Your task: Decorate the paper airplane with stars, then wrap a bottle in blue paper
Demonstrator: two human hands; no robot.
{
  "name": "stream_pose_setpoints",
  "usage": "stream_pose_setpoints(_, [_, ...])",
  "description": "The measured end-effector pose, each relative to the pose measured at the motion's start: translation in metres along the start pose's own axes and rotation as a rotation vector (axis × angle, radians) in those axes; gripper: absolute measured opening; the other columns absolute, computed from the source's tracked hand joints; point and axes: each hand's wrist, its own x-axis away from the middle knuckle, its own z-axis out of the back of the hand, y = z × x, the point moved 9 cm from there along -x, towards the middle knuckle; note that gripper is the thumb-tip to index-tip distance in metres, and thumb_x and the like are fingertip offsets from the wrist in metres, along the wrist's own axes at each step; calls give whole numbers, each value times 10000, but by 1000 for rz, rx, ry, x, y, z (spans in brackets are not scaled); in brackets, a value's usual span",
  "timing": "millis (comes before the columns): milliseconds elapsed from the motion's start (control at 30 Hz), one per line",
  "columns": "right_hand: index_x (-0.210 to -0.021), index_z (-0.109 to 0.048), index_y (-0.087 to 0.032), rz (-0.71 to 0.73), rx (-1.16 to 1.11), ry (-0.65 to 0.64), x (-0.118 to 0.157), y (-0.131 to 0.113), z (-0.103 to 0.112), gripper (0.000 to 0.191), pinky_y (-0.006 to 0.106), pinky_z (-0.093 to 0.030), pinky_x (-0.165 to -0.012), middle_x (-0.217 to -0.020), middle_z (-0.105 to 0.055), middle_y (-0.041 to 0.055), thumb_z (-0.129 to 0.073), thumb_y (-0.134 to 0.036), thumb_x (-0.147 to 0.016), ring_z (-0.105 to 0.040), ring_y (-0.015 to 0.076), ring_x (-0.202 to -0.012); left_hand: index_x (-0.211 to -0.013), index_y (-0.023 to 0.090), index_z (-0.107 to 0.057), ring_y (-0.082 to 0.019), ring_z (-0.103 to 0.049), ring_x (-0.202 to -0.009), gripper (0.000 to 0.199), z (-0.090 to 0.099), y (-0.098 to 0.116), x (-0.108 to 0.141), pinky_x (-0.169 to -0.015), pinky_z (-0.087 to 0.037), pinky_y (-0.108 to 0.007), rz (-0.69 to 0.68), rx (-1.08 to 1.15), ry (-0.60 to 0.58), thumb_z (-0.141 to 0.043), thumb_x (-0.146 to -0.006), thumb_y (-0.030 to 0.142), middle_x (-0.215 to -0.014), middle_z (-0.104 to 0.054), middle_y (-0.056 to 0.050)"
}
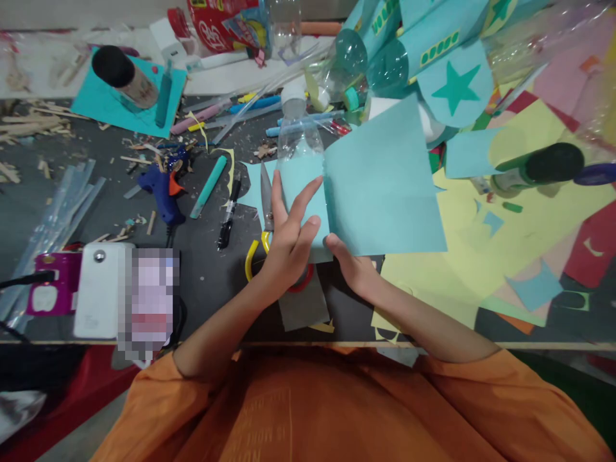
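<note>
A clear plastic bottle point(301, 138) with a white cap lies on the dark table, a light blue paper sheet point(385, 192) over its body. My left hand point(289, 244) rests on the paper over the bottle, fingers spread and pressing lightly. At the sheet's lower edge, my right hand point(353, 266) has its thumb on the paper; its other fingers are mostly hidden. The sheet's right part stands out loose beyond the bottle. Scissors point(266, 192) with a yellow handle lie left of the bottle, partly behind my left hand. A red curved edge point(304, 282) shows below my left hand.
To the left lie a black marker point(228, 215), a teal stick point(209, 186), a blue glue gun point(163, 192) and a white power bank point(101, 289). Yellow paper point(433, 282) and scraps spread right. Paper-wrapped bottles point(443, 45) and a dark-capped bottle point(553, 167) lie beyond.
</note>
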Motion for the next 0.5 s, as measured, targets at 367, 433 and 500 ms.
stream_pose_setpoints(367, [-1304, -667, -239, -242, -121, 127, 0, 20, 22, 748, 494, -303, -1265, -1429, -638, 79, -652, -703, -718, -442, 314, -1478, -1598, 465, -148, -392, 20, -1589, 707, -5, 0, -1, -1286, -177, -572, -167, -40, -21, -246, -955, 741, -1717, 147, 93])
stream_pose_setpoints(433, [-1300, -670, -237, -224, -146, 112, -3, 17, 24, 705, 478, -338, -1249, -1418, -648, 76, -648, -662, -738, -438, 304, -1482, -1577, 451, -240, -386, -19, -1594, 686, -1, 1, -1, -1272, -194, -586, -177, -117, -2, -286, -955, 737, -1735, 49, 48])
stream_pose_setpoints(500, [-1309, -665, -233, -215, -156, 107, -6, 15, 27, 671, 468, -377, -1228, -1392, -668, 74, -639, -618, -760, -472, 299, -1459, -1516, 415, -371, -369, -106, -1588, 661, 3, 7, -2, -1259, -215, -588, -225, -205, 22, -336, -943, 744, -1719, -144, -11])
